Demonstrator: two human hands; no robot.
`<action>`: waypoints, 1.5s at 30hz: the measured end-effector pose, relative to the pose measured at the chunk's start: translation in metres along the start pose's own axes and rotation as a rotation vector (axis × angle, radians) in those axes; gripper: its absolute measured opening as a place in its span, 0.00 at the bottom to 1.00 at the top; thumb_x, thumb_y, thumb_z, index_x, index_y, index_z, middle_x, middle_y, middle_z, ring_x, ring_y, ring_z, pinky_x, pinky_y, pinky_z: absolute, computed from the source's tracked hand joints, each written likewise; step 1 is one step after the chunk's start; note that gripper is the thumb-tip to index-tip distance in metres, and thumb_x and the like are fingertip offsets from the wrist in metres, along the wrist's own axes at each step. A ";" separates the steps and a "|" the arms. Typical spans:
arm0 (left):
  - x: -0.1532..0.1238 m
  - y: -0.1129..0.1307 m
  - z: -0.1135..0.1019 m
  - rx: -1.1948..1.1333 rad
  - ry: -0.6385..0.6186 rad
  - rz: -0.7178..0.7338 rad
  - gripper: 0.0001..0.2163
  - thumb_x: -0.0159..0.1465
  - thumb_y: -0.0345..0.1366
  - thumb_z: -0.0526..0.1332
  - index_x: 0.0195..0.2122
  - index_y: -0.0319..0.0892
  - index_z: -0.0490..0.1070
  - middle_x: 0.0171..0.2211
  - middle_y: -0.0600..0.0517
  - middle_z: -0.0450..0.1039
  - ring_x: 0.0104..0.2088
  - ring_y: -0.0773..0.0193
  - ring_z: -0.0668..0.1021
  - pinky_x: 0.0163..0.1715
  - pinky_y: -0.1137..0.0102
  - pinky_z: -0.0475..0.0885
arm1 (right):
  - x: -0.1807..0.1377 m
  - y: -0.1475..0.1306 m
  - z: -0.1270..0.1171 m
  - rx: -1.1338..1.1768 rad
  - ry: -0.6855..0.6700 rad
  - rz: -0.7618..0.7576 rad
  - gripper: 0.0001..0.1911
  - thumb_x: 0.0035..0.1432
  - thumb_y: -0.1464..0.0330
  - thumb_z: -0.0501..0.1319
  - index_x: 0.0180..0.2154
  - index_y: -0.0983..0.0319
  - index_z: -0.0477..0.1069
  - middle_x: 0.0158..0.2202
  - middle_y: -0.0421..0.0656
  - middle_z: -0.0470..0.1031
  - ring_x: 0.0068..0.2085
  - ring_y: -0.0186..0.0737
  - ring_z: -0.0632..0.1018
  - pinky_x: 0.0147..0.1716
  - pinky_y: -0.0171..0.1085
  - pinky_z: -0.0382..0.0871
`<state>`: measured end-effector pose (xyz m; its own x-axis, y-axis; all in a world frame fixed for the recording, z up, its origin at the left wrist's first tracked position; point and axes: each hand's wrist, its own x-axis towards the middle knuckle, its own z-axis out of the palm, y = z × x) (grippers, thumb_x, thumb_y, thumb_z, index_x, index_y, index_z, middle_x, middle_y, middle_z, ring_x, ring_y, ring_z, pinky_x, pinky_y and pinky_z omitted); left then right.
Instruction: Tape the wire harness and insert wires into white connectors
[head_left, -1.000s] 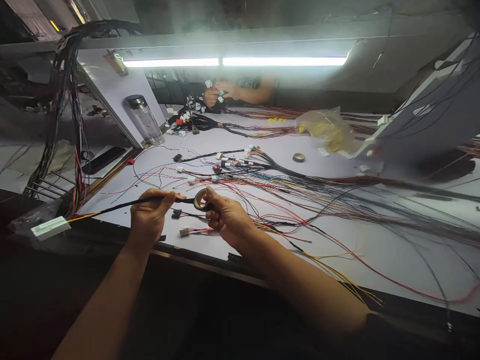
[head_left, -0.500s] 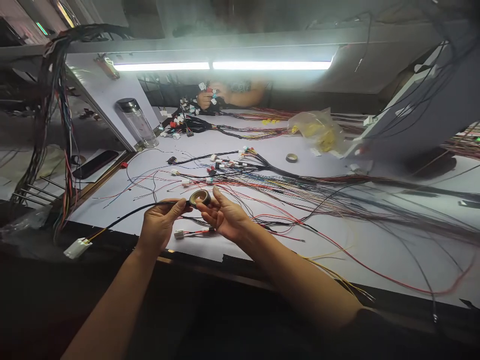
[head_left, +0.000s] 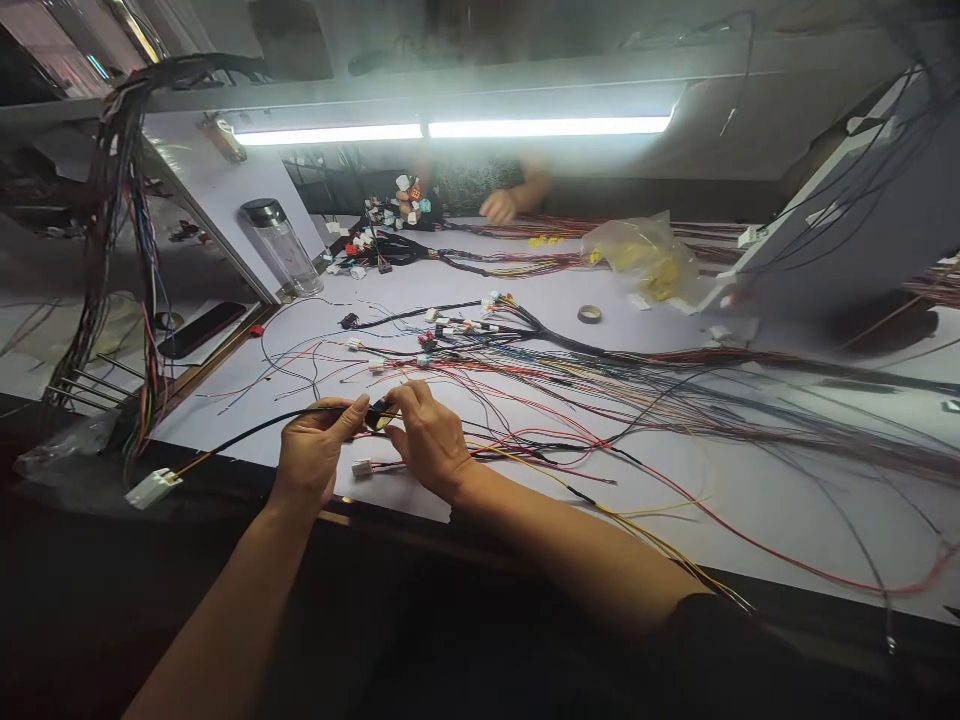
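My left hand (head_left: 313, 450) is closed, thumb against fingers, on a black-wrapped cable (head_left: 255, 428). From its left side the cable droops to a white connector (head_left: 154, 488) on yellow wire, hanging past the table edge. Against the left thumb, my right hand (head_left: 431, 435) grips a roll of black tape (head_left: 378, 416), partly hidden by its fingers. Yellow wires (head_left: 525, 465) run out to the right beneath the right wrist. Just below the right hand, another white connector (head_left: 362, 467) with red and black wires lies on the table.
Wire harnesses (head_left: 570, 345) with many connectors spread across the white table (head_left: 465, 288). A second tape roll (head_left: 589, 314), a glass bottle (head_left: 281, 250), a phone (head_left: 202, 330) and a bag of yellow parts (head_left: 641, 262) lie around. Behind, a co-worker's hand (head_left: 499, 206) is near more wires.
My right hand has turned over, from palm up to knuckles up, carrying the tape roll round the cable. The left hand keeps its hold. The co-worker's hands have moved apart.
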<state>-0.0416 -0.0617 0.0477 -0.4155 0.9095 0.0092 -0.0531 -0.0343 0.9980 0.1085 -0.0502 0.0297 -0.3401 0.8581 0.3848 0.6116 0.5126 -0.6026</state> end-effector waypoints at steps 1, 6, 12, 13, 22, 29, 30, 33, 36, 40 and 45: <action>0.000 0.001 -0.001 0.020 0.026 0.044 0.09 0.46 0.36 0.74 0.25 0.40 0.76 0.21 0.56 0.74 0.23 0.71 0.73 0.28 0.74 0.71 | 0.001 0.002 0.002 0.021 -0.019 0.031 0.13 0.59 0.73 0.60 0.47 0.59 0.68 0.47 0.44 0.73 0.41 0.39 0.76 0.35 0.35 0.68; 0.003 0.004 -0.006 0.023 0.013 0.225 0.15 0.50 0.35 0.73 0.40 0.44 0.79 0.36 0.52 0.80 0.37 0.64 0.80 0.48 0.65 0.72 | -0.003 0.016 0.004 0.228 -0.058 0.042 0.02 0.60 0.72 0.61 0.34 0.60 0.71 0.35 0.39 0.77 0.37 0.34 0.75 0.37 0.31 0.65; 0.002 0.008 -0.003 0.140 -0.095 0.289 0.11 0.55 0.38 0.69 0.38 0.42 0.79 0.34 0.49 0.81 0.39 0.58 0.81 0.53 0.57 0.70 | -0.004 0.021 -0.009 0.263 -0.021 -0.046 0.11 0.64 0.62 0.58 0.35 0.62 0.75 0.32 0.41 0.77 0.33 0.32 0.74 0.33 0.30 0.61; 0.001 0.009 -0.003 0.128 -0.103 0.298 0.11 0.55 0.38 0.69 0.39 0.42 0.79 0.36 0.49 0.81 0.40 0.57 0.80 0.54 0.56 0.69 | -0.003 0.020 -0.012 0.258 -0.024 -0.052 0.13 0.65 0.62 0.57 0.36 0.62 0.75 0.33 0.41 0.77 0.33 0.32 0.74 0.33 0.30 0.61; -0.001 0.014 0.000 0.197 -0.110 0.334 0.10 0.56 0.40 0.68 0.38 0.44 0.79 0.32 0.50 0.79 0.37 0.57 0.80 0.53 0.57 0.71 | -0.003 0.018 -0.017 0.216 0.048 -0.018 0.17 0.68 0.61 0.52 0.34 0.62 0.75 0.28 0.40 0.74 0.30 0.31 0.71 0.32 0.29 0.60; -0.005 0.021 0.009 0.242 -0.099 0.410 0.11 0.56 0.41 0.67 0.39 0.44 0.79 0.35 0.49 0.80 0.40 0.56 0.80 0.50 0.60 0.72 | -0.006 0.019 -0.018 0.246 0.011 0.007 0.17 0.68 0.60 0.53 0.35 0.61 0.75 0.28 0.39 0.75 0.29 0.31 0.71 0.32 0.29 0.60; -0.005 0.021 0.009 0.250 -0.094 0.420 0.11 0.57 0.41 0.67 0.39 0.43 0.79 0.33 0.50 0.80 0.38 0.57 0.81 0.50 0.60 0.72 | -0.007 0.019 -0.018 0.253 0.016 0.004 0.17 0.68 0.60 0.52 0.35 0.61 0.75 0.29 0.39 0.75 0.29 0.31 0.71 0.32 0.29 0.60; -0.001 0.014 0.007 0.255 -0.101 0.411 0.07 0.56 0.39 0.68 0.34 0.43 0.80 0.31 0.50 0.80 0.36 0.59 0.80 0.50 0.61 0.72 | -0.009 0.018 -0.018 0.238 0.039 -0.018 0.16 0.68 0.61 0.52 0.36 0.61 0.75 0.31 0.40 0.76 0.32 0.31 0.73 0.34 0.29 0.61; 0.005 0.003 0.003 0.152 -0.121 0.380 0.06 0.56 0.38 0.68 0.33 0.44 0.80 0.30 0.51 0.79 0.34 0.60 0.80 0.49 0.60 0.73 | -0.011 0.019 -0.017 0.141 0.000 -0.029 0.17 0.68 0.61 0.52 0.35 0.61 0.75 0.32 0.41 0.77 0.33 0.32 0.74 0.35 0.29 0.62; 0.009 -0.004 0.002 0.140 -0.109 0.370 0.07 0.56 0.37 0.68 0.35 0.44 0.80 0.29 0.52 0.79 0.32 0.61 0.80 0.49 0.60 0.73 | -0.016 0.017 -0.021 -0.011 0.029 -0.035 0.16 0.68 0.59 0.53 0.41 0.59 0.75 0.39 0.43 0.78 0.40 0.37 0.74 0.39 0.33 0.63; 0.010 -0.001 0.008 0.150 -0.057 0.314 0.08 0.53 0.39 0.69 0.33 0.43 0.80 0.30 0.50 0.79 0.36 0.58 0.80 0.47 0.61 0.73 | -0.019 0.012 -0.025 -0.107 0.113 -0.329 0.16 0.69 0.67 0.51 0.55 0.48 0.67 0.57 0.38 0.70 0.57 0.41 0.67 0.58 0.44 0.53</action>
<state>-0.0387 -0.0499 0.0476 -0.3384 0.8863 0.3160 0.2052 -0.2583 0.9440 0.1399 -0.0611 0.0327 -0.4536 0.6362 0.6241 0.5559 0.7493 -0.3598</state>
